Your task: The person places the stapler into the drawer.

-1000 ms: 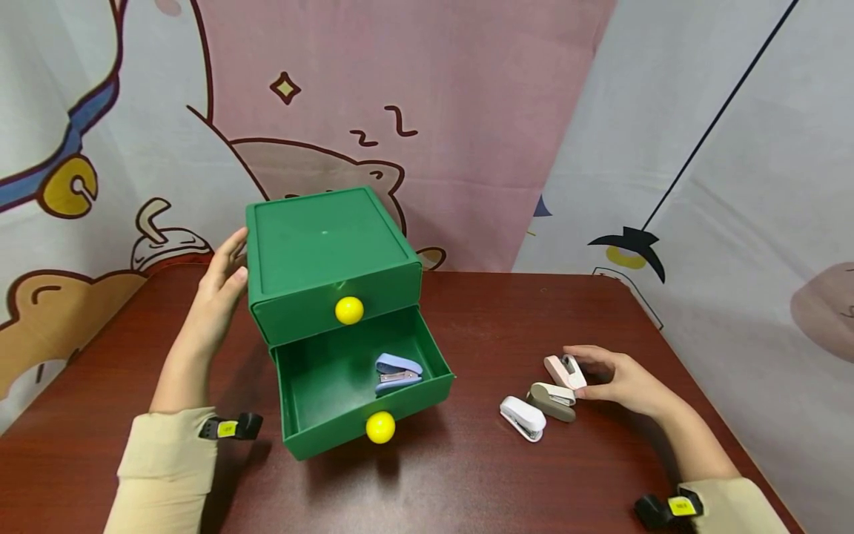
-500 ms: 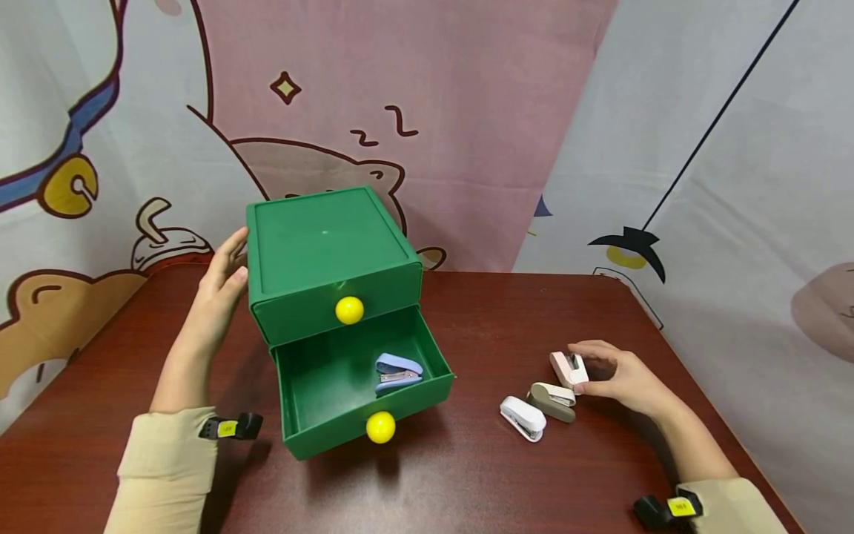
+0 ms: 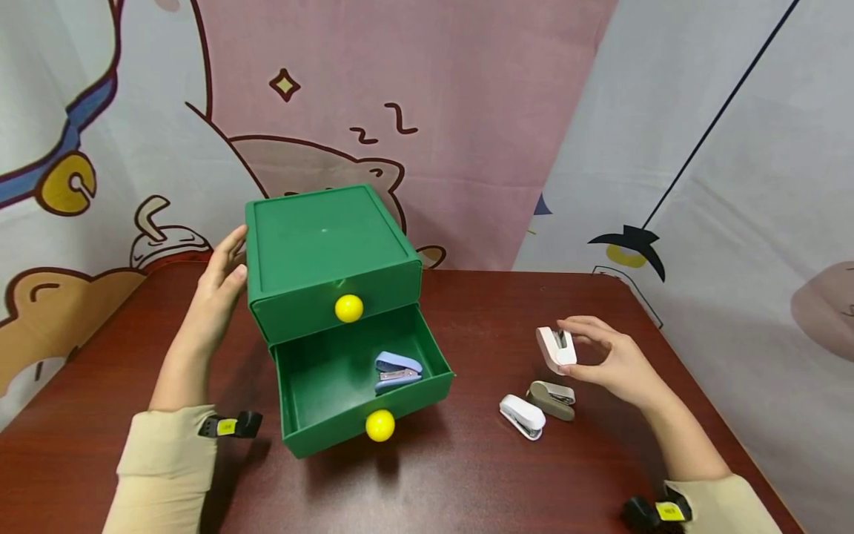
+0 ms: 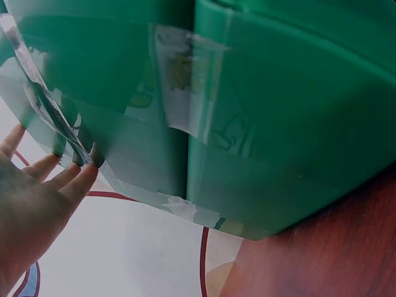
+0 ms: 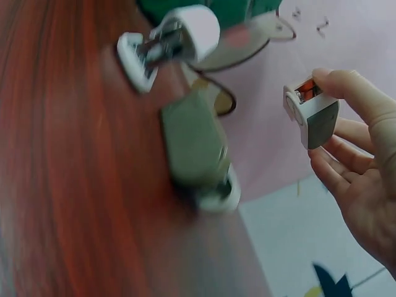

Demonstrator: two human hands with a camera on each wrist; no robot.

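My right hand (image 3: 610, 361) pinches a pale pink stapler (image 3: 557, 350) between thumb and fingers, held up off the table; the right wrist view shows the same stapler (image 5: 311, 112) from its end. Below it on the table lie an olive-grey stapler (image 3: 550, 402) and a white stapler (image 3: 523, 417). With fingers extended, my left hand (image 3: 216, 293) rests against the left side of a green drawer box (image 3: 327, 245). In the left wrist view its fingertips touch that green side (image 4: 124, 111). A blue stapler (image 3: 398, 371) lies inside the pulled-out lower drawer (image 3: 313, 386).
The box's upper drawer is closed and has a yellow knob (image 3: 349, 308); another yellow knob (image 3: 380, 426) is on the lower drawer. A patterned cloth (image 3: 480, 133) hangs behind the brown table (image 3: 467, 482). Clear tape is stuck on the box's side.
My right hand has lifted the pale pink stapler off the table and moved it slightly left, away from the olive-grey one. My left hand and the drawer box have stayed in place.
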